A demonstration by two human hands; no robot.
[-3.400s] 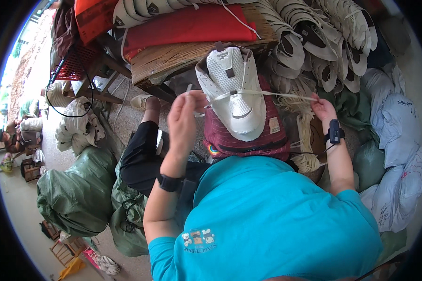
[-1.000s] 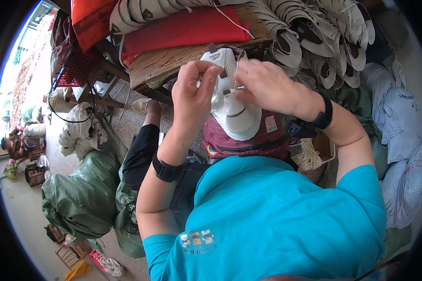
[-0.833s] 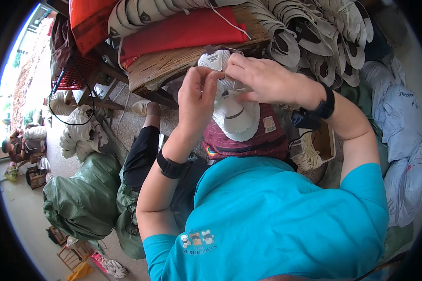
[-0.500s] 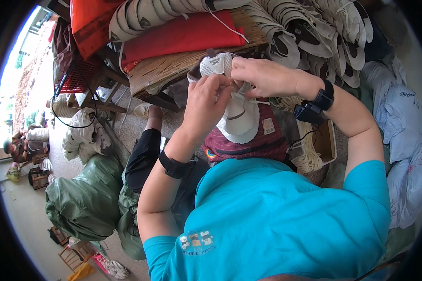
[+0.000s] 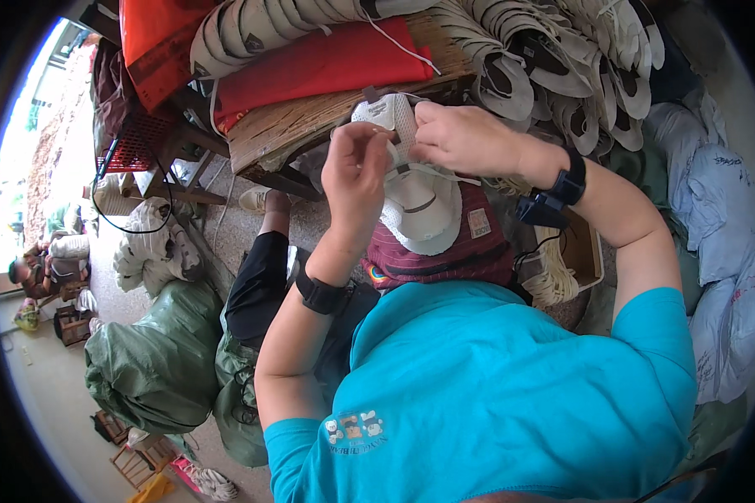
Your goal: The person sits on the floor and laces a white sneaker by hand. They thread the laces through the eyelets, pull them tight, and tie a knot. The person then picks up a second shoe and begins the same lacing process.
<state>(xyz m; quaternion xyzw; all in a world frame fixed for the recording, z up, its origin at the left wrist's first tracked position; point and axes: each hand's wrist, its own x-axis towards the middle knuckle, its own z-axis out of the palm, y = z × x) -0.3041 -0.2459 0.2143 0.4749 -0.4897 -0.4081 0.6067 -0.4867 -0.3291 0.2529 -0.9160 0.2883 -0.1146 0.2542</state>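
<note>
A white shoe upper (image 5: 424, 220) lies over my lap, its toe toward me and its padded tongue (image 5: 386, 113) pointing away. My left hand (image 5: 354, 176) is at the left of the opening, thumb and fingers pinched on a white shoelace (image 5: 389, 152). At the right side of the opening, my right hand (image 5: 461, 141) has its fingers closed on the edge of the upper; its fingertips are partly hidden. A loose length of lace sticks out to the right beneath it. Maroon striped cloth (image 5: 445, 260) covers my lap under the upper.
Ahead stands a wooden bench (image 5: 268, 147) with red cloth (image 5: 310, 71) and a row of nested uppers (image 5: 268, 29). More stacked uppers (image 5: 554, 67) hang at far right. A box with white laces (image 5: 555, 268) is by my right side; green sacks (image 5: 155, 352) stand left.
My left hand has drawn back to the left, away from my right hand, with the lace pinched in it. My right hand stays near the upper's opening, its fingers slightly lower.
</note>
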